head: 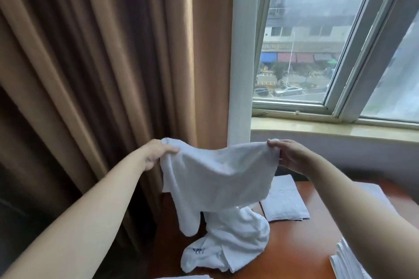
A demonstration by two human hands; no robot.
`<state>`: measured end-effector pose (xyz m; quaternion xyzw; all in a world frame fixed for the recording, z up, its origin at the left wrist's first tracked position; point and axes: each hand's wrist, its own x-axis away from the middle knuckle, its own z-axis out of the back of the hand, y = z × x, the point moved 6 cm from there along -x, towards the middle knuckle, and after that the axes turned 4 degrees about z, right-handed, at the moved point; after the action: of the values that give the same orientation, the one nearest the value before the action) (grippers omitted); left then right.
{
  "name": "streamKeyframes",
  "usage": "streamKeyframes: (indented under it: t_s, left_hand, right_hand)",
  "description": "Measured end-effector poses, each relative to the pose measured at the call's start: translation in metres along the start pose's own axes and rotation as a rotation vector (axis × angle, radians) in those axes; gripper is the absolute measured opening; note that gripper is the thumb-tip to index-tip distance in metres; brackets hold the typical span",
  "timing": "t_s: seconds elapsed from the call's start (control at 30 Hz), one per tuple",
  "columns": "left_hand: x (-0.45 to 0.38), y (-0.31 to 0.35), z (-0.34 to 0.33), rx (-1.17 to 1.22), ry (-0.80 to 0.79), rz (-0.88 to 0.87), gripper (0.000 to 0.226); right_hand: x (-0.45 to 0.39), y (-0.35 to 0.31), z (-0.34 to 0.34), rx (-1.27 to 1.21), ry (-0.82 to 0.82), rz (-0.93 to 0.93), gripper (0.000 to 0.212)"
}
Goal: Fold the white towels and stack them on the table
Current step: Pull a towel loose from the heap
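Both hands up, well apart. Left hand (158, 153) and right hand (289, 154) each pinch a top corner of a white towel (217, 176), stretched above the tabletop (301, 247). Crumpled towel (235, 240) below it; folded towel (283, 199) far right. Brown curtain (102, 63) left, window (317, 41) right.

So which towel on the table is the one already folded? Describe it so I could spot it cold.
Start at the window and drop to the reddish-brown table below the sill. The folded towel lies flat at the table's far edge, just right of the towel held up by both hands. Unlike the crumpled heap beside it, it is a neat flat rectangle with squared edges.
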<state>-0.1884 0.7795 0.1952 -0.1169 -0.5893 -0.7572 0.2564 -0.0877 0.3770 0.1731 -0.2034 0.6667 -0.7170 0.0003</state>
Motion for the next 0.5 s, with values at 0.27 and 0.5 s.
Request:
streamKeyframes:
  t_s: [0.27, 0.5]
  left_hand:
    - [-0.007, 0.027, 0.021, 0.388, 0.140, -0.125, 0.010]
    - [-0.005, 0.033, 0.039, 0.048, 0.141, -0.045, 0.040]
  right_hand:
    - [0.002, -0.044, 0.020, -0.519, 0.145, 0.186, 0.034]
    - [0.006, -0.060, 0.023, -0.424, 0.324, 0.274, 0.018]
